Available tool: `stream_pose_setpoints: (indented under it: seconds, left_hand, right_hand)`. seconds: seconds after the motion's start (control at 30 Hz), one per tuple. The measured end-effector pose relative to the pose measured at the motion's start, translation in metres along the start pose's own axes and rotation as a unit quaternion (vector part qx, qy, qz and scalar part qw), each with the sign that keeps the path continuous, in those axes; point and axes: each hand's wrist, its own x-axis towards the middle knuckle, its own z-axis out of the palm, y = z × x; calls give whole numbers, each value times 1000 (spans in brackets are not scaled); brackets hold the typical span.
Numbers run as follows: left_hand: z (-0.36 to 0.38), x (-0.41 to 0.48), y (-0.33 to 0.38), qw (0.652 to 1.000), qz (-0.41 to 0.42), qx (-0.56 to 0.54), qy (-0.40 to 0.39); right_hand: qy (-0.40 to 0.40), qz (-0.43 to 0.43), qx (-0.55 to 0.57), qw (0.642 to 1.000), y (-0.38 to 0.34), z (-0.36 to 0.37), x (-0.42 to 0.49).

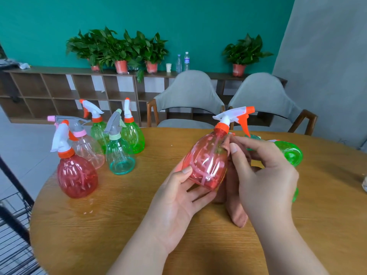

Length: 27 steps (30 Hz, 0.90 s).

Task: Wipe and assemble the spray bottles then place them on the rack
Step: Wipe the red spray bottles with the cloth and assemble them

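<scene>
While left hand (178, 197) grips red bottle (206, 165), right hand (266, 171) cloth (236, 215), five bottles (119, 159) leftward, green bottle (290, 153) behind.

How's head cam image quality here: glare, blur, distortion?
Head view: soft even light, faint shadows under left hand and right hand; pale glare streaks on the held red bottle; wide-angle bends the shelf line; rack at lower left looks soft; bottle and cloth in the centre are sharp.
</scene>
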Motion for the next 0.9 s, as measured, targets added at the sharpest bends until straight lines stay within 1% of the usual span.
stream_pose_setpoints:
  seconds: [0.17, 0.27, 0.37, 0.47, 0.53, 0.63, 0.7, 0.8, 0.9]
  left_hand:
    - [-4, 2, -1, 1000, 19, -17, 12]
    - [-8, 5, -2, 999, 29, -30, 34]
    - [-12, 6, -1, 998, 35, -26, 50]
    - [-12, 6, 0, 998, 43, 4, 49]
    - [-10, 5, 1, 997, 49, 37, 42]
    - [-7, 1, 1, 994, 54, 94, 12]
    - [-5, -1, 0, 992, 61, 115, -6]
    - [-4, -2, 0, 988, 80, 129, -5]
    - [-5, 0, 0, 989, 86, 121, 27]
  right_hand:
    - [-81, -44, 25, 995, 1, 10, -7]
    - [-127, -70, 37, 989, 3, 11, -15]
    - [-156, -112, 28, 981, 6, 9, -20]
    - [-148, -130, 20, 980, 9, 7, -19]
    - [-114, -117, 25, 986, 10, 5, -14]
    - [-55, -88, 23, 994, 10, 0, -4]
    - [-38, -73, 24, 996, 10, -1, -2]
    - [-43, -81, 27, 995, 9, 2, -7]
    - [-92, -104, 32, 990, 10, 8, -18]
